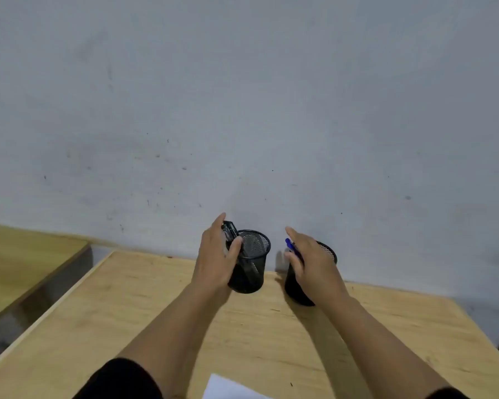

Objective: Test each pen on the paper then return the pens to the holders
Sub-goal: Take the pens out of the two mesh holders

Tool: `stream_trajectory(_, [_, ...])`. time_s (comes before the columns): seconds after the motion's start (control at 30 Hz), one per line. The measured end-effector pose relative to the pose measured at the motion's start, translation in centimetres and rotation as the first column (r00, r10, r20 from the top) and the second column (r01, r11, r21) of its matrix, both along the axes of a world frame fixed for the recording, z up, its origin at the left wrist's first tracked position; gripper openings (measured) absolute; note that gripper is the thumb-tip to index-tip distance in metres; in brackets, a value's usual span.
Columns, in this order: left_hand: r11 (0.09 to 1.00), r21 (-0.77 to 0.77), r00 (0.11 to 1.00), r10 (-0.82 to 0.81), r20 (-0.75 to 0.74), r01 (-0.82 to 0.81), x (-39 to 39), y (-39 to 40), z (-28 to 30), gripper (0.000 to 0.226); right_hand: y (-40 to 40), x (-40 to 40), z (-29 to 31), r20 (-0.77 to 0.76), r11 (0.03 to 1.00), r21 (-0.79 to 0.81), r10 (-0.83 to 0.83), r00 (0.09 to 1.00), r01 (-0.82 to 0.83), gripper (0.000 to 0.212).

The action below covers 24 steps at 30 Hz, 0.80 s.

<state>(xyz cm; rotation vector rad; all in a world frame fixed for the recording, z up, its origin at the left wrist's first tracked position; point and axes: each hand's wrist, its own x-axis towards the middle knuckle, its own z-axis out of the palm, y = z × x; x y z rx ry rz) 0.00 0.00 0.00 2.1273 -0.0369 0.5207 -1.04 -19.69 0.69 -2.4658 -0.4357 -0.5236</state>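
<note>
I see two black wire-mesh holders, round and slightly tapered, standing near the far edge of the table against the wall. The left holder (251,263) shows its open rim and fine perforated weave; dark pens (229,230) stick out at its near-left side, their shapes blurred together so I cannot count them. My left hand (216,254) wraps that side, thumb curled over the pens at the rim, gripping them. The right holder (300,283) is mostly hidden behind my right hand (311,263); only a sliver of rim and its dark lower wall show. A blue pen (293,249) pokes out beside the fingers; I cannot tell whether the hand clasps it or the holder. The table (127,312) is pale grained wood. A white paper (228,388) corner is cut off at the bottom edge. The wall (242,110) is grey, scuffed and speckled.
</note>
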Motion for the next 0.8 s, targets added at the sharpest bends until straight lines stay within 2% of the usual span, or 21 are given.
stream_trajectory(0.13, [0.995,-0.097,1.000,-0.012,0.017,0.013,1.3,-0.7,0.1,0.047,-0.1,0.8,-0.6,0.063,1.000,0.009,0.000,0.998,0.000,0.039])
stream_trajectory(0.3, [0.995,-0.097,0.999,-0.025,0.048,0.030,2.0,-1.0,0.5,0.028,-0.1,1.3,-0.7,0.127,0.998,0.059,-0.018,0.992,0.011,0.034])
stream_trajectory(0.63, [0.978,-0.199,0.990,-0.038,0.135,0.065,1.9,-1.5,0.5,0.024,-0.1,1.2,-0.3,0.140,0.991,0.133,-0.045,0.989,0.026,0.028])
stream_trajectory(0.8, [0.963,-0.265,0.979,0.001,0.202,0.053,1.7,-1.4,2.8,0.025,-0.4,1.3,1.3,0.175,0.983,0.179,-0.062,0.983,0.030,0.027])
